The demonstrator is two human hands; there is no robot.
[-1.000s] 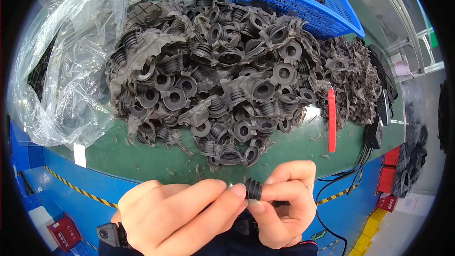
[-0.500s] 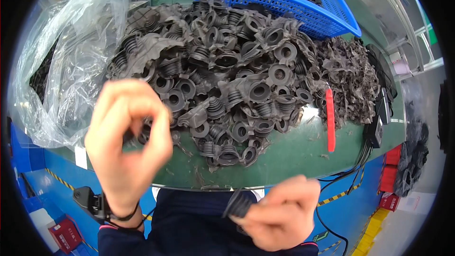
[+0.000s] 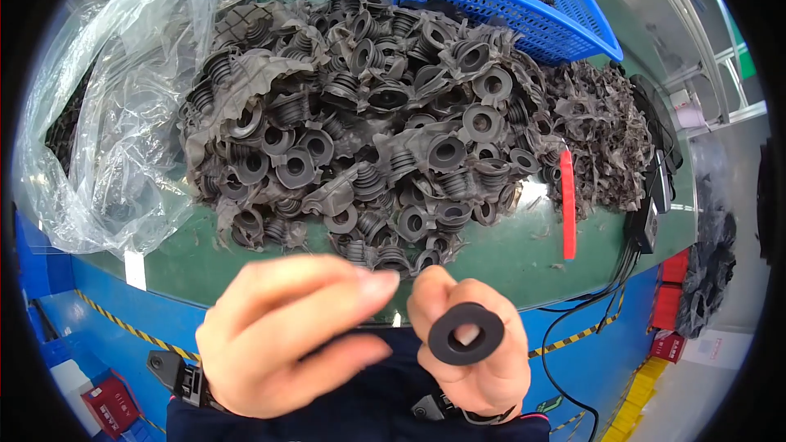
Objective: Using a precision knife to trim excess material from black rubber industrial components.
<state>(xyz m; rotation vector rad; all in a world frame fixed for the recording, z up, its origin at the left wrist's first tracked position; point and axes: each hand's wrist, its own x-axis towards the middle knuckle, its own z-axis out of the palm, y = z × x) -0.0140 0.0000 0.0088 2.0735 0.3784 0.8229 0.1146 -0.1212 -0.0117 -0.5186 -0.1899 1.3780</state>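
Note:
My right hand [image 3: 509, 364] grips a black rubber bellows [image 3: 442, 342], its round flange turned up and a fingertip showing through the hole. Beside it, my left hand [image 3: 278, 331] has its fingers stretched toward the bellows, thumb apart, with nothing visible in them and a small gap to the right hand. Beyond both hands lies a large pile of similar rubber bellows [image 3: 385, 98], many joined by thin ragged flash.
A blue perforated basket [image 3: 483, 16] holding more black parts stands at the back. Scraps of torn flash [image 3: 602, 131] are heaped on the right, near a red-handled tool [image 3: 568, 205]. A clear plastic bag [image 3: 123, 115] covers the left of the green table [image 3: 524, 245].
My left hand has come down and right from the pile's front left, its curled fingers now stretched out. My right hand has turned the bellows so its flange faces up.

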